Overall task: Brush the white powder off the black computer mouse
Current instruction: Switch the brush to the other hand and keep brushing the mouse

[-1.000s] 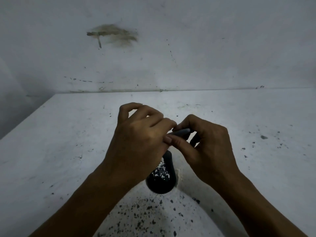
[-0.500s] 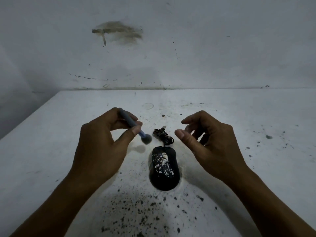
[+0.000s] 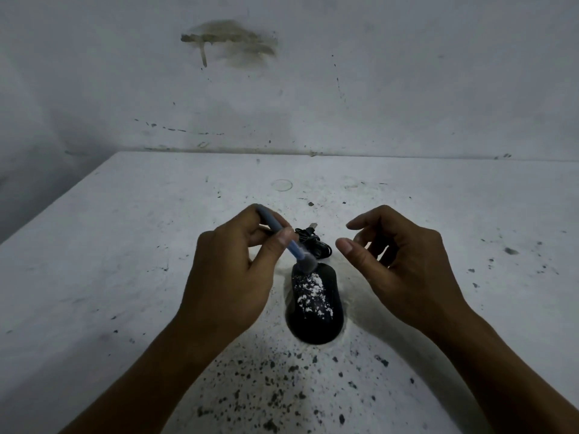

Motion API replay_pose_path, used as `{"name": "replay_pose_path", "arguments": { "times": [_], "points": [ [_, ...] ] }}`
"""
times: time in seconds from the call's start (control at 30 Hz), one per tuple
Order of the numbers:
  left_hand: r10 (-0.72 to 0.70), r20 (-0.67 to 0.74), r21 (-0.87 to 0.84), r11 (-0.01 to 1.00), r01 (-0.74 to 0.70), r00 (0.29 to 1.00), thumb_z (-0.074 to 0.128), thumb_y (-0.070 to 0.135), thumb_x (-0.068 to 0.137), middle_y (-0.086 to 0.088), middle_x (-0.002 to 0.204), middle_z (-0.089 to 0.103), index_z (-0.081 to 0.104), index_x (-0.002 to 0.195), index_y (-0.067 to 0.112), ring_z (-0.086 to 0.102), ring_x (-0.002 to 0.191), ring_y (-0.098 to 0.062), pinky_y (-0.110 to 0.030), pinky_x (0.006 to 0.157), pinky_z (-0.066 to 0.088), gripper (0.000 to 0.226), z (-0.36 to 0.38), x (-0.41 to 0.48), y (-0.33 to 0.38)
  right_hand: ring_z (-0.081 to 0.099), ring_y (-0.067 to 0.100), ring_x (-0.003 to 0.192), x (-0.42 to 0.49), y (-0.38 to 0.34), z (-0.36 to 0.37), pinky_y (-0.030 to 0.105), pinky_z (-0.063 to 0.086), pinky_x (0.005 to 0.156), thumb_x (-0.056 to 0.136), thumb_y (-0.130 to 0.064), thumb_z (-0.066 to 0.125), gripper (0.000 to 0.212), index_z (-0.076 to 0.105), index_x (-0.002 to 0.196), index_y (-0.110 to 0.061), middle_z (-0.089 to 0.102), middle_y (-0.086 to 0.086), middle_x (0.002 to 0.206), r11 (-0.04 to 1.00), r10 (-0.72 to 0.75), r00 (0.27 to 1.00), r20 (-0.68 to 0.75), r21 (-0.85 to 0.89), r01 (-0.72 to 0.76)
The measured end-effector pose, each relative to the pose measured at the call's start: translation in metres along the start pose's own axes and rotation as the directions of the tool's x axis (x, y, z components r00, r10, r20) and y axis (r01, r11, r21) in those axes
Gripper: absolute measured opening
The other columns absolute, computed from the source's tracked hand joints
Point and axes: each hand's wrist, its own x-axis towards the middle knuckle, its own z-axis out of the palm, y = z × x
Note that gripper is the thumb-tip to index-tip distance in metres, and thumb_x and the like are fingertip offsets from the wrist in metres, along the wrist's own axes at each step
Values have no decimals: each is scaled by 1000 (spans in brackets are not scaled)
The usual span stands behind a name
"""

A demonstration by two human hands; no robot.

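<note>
Left hand pinches the small blue brush between thumb and fingers, handle running up toward ten o'clock, soft tip angled down to four o'clock and sitting right at the far end of the black computer mouse. Whether the bristles actually touch is hard to call. The white powder lies thick across the mouse's back, so the sweeping looks barely begun. Next, I'd say, come short light strokes toward six o'clock. The mouse sits at centre on the speckled white table, its coiled cable at twelve o'clock. Right hand hovers at three o'clock, fingers curled loose, gripping nothing (ready to steady the mouse, perhaps).
</note>
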Motion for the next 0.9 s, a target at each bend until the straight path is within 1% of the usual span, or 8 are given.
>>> {"name": "replay_pose_path", "arguments": {
  "times": [0.13,0.23,0.33,0.43,0.6,0.7,0.83,0.9],
  "points": [
    [130,17,290,948,-129,991,59,29,90,9,80,72,64,89,20,69,76,-12,-49,86,47,11,-2,-1,-4,66,4,63,1,2,-3,17,47,52,84,-50,62,30,63,98,-24,65,-19,71,1000,-11,1000,-4,-26,11],
    [58,-49,108,993,-52,997,57,33,92,12,81,74,63,87,28,69,79,-1,-19,68,51,9,-7,-1,0,66,5,63,2,2,-3,21,50,52,85,-52,63,30,63,99,-25,65,-20,72,999,-18,1000,-10,-30,17],
    [-5,12,7,1000,5,1000,58,35,90,16,80,75,62,87,30,70,77,-4,-27,66,54,7,-4,-2,8,66,5,63,2,2,-3,21,50,53,85,-51,63,29,63,99,-25,65,-21,72,998,-32,999,-3,-52,32],
    [99,25,305,947,-102,995,61,28,89,10,77,72,63,88,25,69,76,-11,-45,84,49,4,-2,0,4,66,5,64,1,2,-3,21,50,53,85,-50,62,28,63,99,-26,65,-20,72,997,-36,999,1,-61,36],
    [-72,-24,50,996,73,997,59,36,88,18,84,74,62,86,33,66,86,7,-15,65,45,5,-5,3,2,66,5,63,2,2,-5,20,50,54,85,-52,62,30,62,99,-26,66,-19,73,998,-34,999,-7,-58,34],
    [-49,22,33,998,48,999,58,36,88,16,83,75,63,87,32,70,76,-6,-22,69,54,7,1,0,8,66,5,63,1,1,-4,21,51,53,84,-50,62,29,63,100,-26,67,-18,73,997,-35,999,0,-65,35],
    [85,-31,273,959,-73,996,62,27,89,8,78,73,64,87,23,69,79,-13,-46,83,50,5,4,4,3,66,4,63,1,1,-5,22,50,53,85,-49,64,28,63,100,-25,66,-19,73,998,-35,999,-6,-57,35],
    [-3,-31,126,992,7,1000,61,30,89,12,80,74,63,86,28,68,84,-1,-29,72,50,3,3,6,3,65,5,62,1,1,-5,24,51,53,86,-51,62,30,63,100,-24,67,-17,73,998,-35,999,-6,-53,35]
  ]
}}
